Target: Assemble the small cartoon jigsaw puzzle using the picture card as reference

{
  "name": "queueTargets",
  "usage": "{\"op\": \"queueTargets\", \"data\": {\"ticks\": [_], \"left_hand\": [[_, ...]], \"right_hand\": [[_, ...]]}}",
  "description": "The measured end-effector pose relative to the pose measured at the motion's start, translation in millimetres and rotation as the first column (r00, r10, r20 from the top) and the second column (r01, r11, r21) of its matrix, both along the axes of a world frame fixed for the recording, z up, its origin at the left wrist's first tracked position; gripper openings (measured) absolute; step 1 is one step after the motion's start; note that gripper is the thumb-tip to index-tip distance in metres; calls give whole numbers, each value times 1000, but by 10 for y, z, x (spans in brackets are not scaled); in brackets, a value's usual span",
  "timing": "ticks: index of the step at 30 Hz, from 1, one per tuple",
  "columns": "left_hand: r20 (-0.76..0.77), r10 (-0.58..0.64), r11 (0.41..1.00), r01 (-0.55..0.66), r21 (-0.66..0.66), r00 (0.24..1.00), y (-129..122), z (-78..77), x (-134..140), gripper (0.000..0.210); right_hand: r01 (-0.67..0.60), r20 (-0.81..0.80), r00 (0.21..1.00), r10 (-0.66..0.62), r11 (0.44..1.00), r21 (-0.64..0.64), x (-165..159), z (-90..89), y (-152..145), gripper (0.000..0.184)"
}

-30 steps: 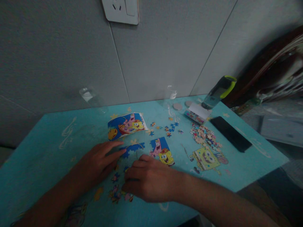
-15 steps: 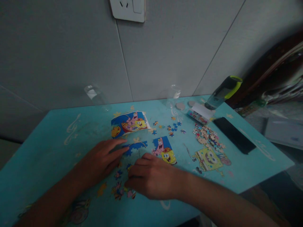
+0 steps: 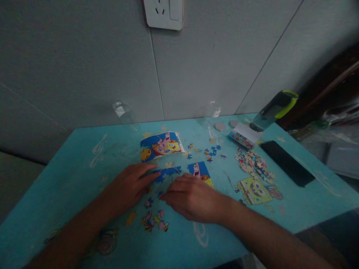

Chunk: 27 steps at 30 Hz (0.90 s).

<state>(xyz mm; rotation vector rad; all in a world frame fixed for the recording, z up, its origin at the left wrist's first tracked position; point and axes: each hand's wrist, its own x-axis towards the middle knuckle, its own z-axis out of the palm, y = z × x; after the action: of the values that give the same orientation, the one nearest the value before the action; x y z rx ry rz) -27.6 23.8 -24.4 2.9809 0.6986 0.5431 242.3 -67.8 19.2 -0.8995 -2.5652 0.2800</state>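
Left hand (image 3: 133, 184): fingers apart, at blue strip (image 3: 169, 171) | right hand (image 3: 192, 198): fingertips at blue piece (image 3: 160, 194), grip unclear | advise: align before pressing flat

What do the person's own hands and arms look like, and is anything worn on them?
The left hand and right hand are without gloves. The left forearm and right forearm show no sleeves. I see no watch, though the picture is dim.

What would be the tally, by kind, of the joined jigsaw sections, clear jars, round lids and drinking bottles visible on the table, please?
Joined jigsaw sections: 2
Clear jars: 2
Round lids: 2
Drinking bottle: 1
Total: 7
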Motion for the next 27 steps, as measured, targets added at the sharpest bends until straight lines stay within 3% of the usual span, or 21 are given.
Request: {"op": "queueTargets", "data": {"ticks": [3, 7, 10, 13, 17, 27], "left_hand": [[13, 22, 999, -22, 26, 1000, 5, -31, 16, 36], [-17, 32, 999, -32, 30, 999, 3, -33, 36, 38], [-28, 11, 999, -10, 40, 1000, -11, 12, 68, 39], [-16, -23, 999, 24, 47, 1000, -36, 75, 117, 37], [2, -41, 998, 40, 49, 999, -65, 142, 167, 35], [-8, -25, 999, 25, 42, 1000, -62, 170, 138, 28]], "right_hand": [[234, -60, 969, -239, 969, -75, 126, 42, 94, 26], [552, -53, 828, -558, 828, -98, 350, 26, 253, 28], [664, -2, 746, -666, 744, -74, 501, -52, 368, 28], [683, 36, 729, -684, 722, -113, 584, -129, 451, 27], [662, 19, 744, -668, 734, -148, 608, -168, 503, 27], [650, -26, 745, -666, 735, -196, 593, -173, 506, 26]]}}
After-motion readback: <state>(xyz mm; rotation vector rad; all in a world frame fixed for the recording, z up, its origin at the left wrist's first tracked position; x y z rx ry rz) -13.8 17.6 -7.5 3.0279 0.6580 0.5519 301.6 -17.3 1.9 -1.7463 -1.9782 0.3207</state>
